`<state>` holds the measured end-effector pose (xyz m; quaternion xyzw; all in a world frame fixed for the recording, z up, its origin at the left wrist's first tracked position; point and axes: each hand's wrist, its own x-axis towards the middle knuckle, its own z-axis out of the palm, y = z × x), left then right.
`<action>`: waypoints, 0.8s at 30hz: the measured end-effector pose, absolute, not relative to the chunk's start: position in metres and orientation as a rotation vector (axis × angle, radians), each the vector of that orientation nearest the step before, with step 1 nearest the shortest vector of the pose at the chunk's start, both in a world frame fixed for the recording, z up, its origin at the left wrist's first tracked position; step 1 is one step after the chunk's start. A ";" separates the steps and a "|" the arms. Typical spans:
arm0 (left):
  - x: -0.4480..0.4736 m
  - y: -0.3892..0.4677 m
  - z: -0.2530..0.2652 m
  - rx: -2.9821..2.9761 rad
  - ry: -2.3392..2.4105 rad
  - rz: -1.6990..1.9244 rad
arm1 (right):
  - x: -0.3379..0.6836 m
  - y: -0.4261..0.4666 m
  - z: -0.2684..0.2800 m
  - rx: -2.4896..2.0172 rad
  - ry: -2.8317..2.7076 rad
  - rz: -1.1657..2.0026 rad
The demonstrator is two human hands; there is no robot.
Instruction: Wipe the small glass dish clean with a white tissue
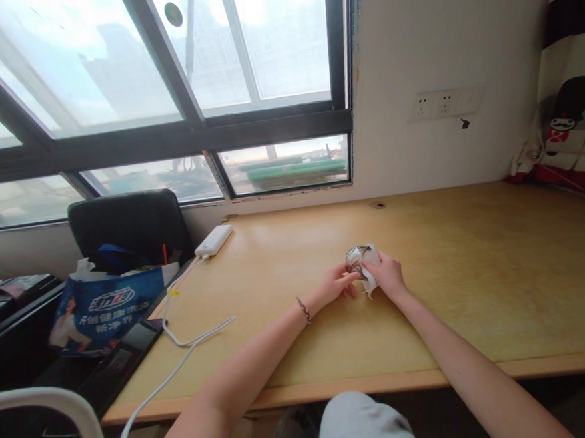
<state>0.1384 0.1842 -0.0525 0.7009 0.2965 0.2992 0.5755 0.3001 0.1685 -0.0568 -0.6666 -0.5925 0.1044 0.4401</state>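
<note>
Above the wooden table [291,339], a small shiny rounded object [356,256] with dark and silvery patches sits between my two hands. Its exact kind is too small to make out. My left hand [338,282] grips it from the left and below, fingers curled round its lower side. A crumpled white tissue [370,281] is pinched in my right hand [391,276] and pressed against the object's right side. The tissue's loose end hangs down between the hands. My right fingertips are partly hidden by the tissue.
A white power bank [214,240] lies at the table's left edge, with a white cable [193,342] trailing across the corner. Left of the table, a blue bag [106,312] rests on a black chair [129,220]. A patterned curtain [571,93] hangs at the right.
</note>
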 end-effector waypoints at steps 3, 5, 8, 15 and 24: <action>0.138 0.186 -0.051 1.544 0.707 0.696 | 0.300 0.166 -0.056 -1.631 -1.506 0.148; 0.137 0.187 -0.050 1.497 0.715 0.727 | 0.300 0.164 -0.055 -1.616 -1.520 0.106; 0.134 0.189 -0.050 1.469 0.736 0.773 | 0.300 0.164 -0.054 -1.603 -1.506 0.139; 0.134 0.188 -0.050 1.528 0.850 0.800 | 0.300 0.171 -0.062 -1.626 -1.493 0.375; 0.138 0.185 -0.047 1.617 0.729 0.739 | 0.301 0.171 -0.063 -1.652 -1.538 0.273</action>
